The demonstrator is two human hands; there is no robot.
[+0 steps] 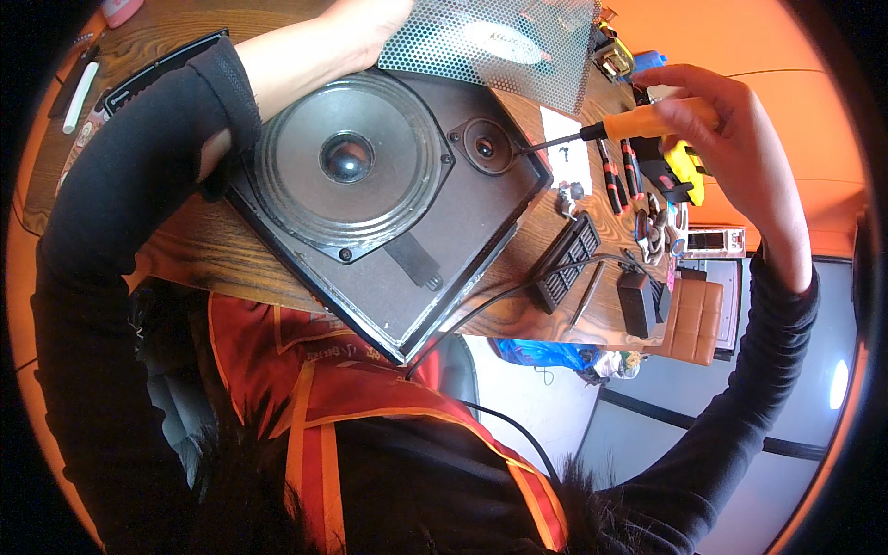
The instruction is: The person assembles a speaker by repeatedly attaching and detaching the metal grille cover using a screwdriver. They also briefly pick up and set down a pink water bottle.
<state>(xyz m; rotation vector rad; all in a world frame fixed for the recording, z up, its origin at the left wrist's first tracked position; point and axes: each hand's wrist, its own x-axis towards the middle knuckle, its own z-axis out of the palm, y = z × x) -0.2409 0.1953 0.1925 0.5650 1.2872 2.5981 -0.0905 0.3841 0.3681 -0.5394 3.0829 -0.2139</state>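
A black speaker box [370, 305] lies face up on the wooden table, with a large round woofer [388, 139] and a small tweeter [487, 145] in its front. My right hand [717, 116] is closed round the yellow-orange handle of a screwdriver [638, 122]. The tip of its shaft meets the tweeter's right rim, near a screw position. My left hand [368, 26] reaches over the woofer's far side, next to a perforated metal grille [453, 42] at the far end of the box. Its fingers run out of view at the top edge, so their grip is hidden.
Right of the box lie red-and-black pliers [612, 180], a black slotted part [566, 262], a black block [636, 303] and a yellow tape measure [612, 57]. A black cable [499, 294] crosses the table's near edge. A white stick [80, 97] lies far left.
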